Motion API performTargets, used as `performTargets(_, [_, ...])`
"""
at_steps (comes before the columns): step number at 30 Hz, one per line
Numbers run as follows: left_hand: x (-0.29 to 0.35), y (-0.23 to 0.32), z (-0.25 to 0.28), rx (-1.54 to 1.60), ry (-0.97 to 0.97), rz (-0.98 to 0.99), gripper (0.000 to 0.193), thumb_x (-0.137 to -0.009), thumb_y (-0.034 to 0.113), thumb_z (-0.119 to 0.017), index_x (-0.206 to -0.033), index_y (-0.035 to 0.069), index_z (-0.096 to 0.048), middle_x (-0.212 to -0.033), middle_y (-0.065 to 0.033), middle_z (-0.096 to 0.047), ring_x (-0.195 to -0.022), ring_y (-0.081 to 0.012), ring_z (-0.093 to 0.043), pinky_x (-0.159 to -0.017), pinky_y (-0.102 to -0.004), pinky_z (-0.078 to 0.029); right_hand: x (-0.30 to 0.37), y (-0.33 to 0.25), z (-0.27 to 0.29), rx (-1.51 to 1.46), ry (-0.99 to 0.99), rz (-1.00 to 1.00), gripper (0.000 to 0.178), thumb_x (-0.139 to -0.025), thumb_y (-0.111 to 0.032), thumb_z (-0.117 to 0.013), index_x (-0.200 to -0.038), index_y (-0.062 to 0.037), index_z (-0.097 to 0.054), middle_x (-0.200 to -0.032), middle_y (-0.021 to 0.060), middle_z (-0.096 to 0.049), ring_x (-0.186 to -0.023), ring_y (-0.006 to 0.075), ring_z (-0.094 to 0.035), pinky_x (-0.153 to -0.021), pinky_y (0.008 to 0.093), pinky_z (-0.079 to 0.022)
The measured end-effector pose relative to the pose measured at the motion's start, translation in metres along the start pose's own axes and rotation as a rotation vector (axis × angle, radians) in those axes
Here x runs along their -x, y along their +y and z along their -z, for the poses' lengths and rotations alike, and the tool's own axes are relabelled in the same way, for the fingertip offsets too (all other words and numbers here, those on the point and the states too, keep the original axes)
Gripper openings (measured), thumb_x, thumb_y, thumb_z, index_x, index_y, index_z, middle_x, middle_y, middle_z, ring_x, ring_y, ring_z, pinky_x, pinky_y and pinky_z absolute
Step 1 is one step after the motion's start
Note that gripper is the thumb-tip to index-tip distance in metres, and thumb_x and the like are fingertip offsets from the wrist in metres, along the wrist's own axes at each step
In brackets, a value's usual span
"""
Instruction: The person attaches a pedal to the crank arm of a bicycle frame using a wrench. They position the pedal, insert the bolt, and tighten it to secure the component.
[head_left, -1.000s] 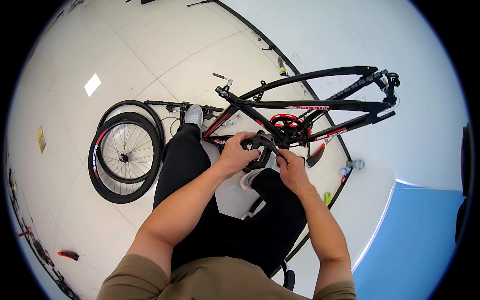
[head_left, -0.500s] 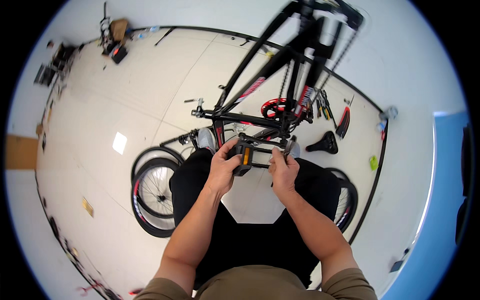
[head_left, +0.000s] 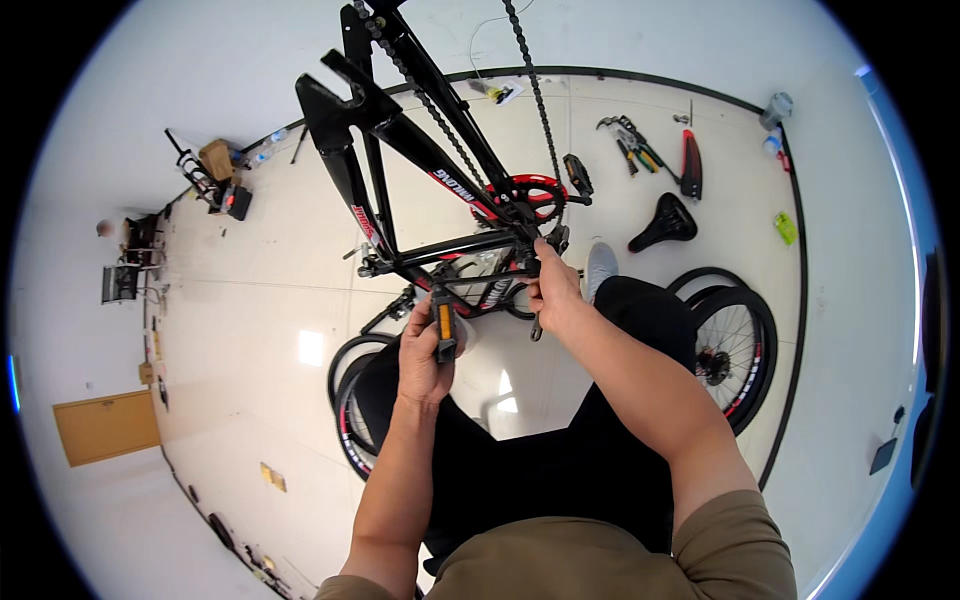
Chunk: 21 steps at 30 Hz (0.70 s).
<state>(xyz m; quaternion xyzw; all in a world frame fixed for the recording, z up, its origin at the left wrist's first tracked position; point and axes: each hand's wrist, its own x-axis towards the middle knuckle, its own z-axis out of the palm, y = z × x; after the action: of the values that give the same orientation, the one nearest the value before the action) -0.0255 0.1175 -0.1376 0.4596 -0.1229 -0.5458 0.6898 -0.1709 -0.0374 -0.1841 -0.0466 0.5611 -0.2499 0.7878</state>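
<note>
A black bicycle frame (head_left: 420,165) with red and white markings stands in front of me. My left hand (head_left: 422,362) is closed around a black pedal (head_left: 446,328) with an orange reflector, at the outer end of a crank arm (head_left: 487,280). Beside the frame's bottom bracket, my right hand (head_left: 556,290) grips a slim dark tool that looks like a wrench (head_left: 536,328); only its lower end shows below the fingers. Just beyond that hand are a red and black chainring (head_left: 512,190) with a hanging chain (head_left: 537,95) and the other pedal (head_left: 577,175).
On the floor at right lie a black saddle (head_left: 664,224), a red and black mudguard (head_left: 691,165) and several hand tools (head_left: 632,145). Wheels rest on both sides of my legs, the right wheel (head_left: 735,355) nearer. A cardboard box (head_left: 217,158) stands far left.
The bicycle frame has turned, its upper end swinging from right to left in view. My right hand has come up against the bottom bracket; my left hand keeps its hold on the pedal.
</note>
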Motion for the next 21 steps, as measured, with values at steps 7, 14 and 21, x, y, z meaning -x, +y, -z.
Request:
performTargets(7, [0.009, 0.006, -0.026, -0.005, -0.082, 0.027, 0.025, -0.089, 0.007, -0.062, -0.113, 0.013, -0.057, -0.107, -0.0020, -0.060, -0.076, -0.0141, -0.050, -0.059, -0.0268, -0.042, -0.005, 0.017, -0.004, -0.264, -0.138, -0.064, 0.041, -0.097, -0.045, -0.064, -0.081, -0.0104, -0.049, -0.072, 0.0000, -0.049, -0.049, 0.0079, -0.035, -0.041, 0.0247, -0.024])
performTargets(14, [0.003, 0.002, -0.031, 0.034, -0.149, 0.008, 0.031, -0.090, 0.013, -0.063, -0.120, 0.010, -0.056, -0.118, -0.0059, -0.060, -0.078, -0.0159, -0.051, -0.061, -0.0275, -0.042, -0.003, 0.018, -0.005, -0.212, -0.163, -0.051, 0.015, -0.087, -0.009, -0.063, -0.077, -0.0093, -0.051, -0.072, -0.0010, -0.046, -0.052, 0.0073, -0.036, -0.042, 0.0243, -0.028])
performTargets(21, [0.000, 0.022, -0.039, 0.054, -0.018, 0.209, 0.045, -0.091, 0.036, -0.057, -0.120, 0.001, -0.060, -0.111, -0.0110, -0.063, -0.093, -0.0240, -0.061, -0.078, -0.0398, -0.049, -0.008, 0.015, -0.010, -0.190, -0.095, -0.042, 0.018, -0.082, -0.006, -0.061, -0.081, -0.0076, -0.043, -0.065, -0.0006, -0.046, -0.048, 0.0094, -0.039, -0.041, 0.0278, -0.024])
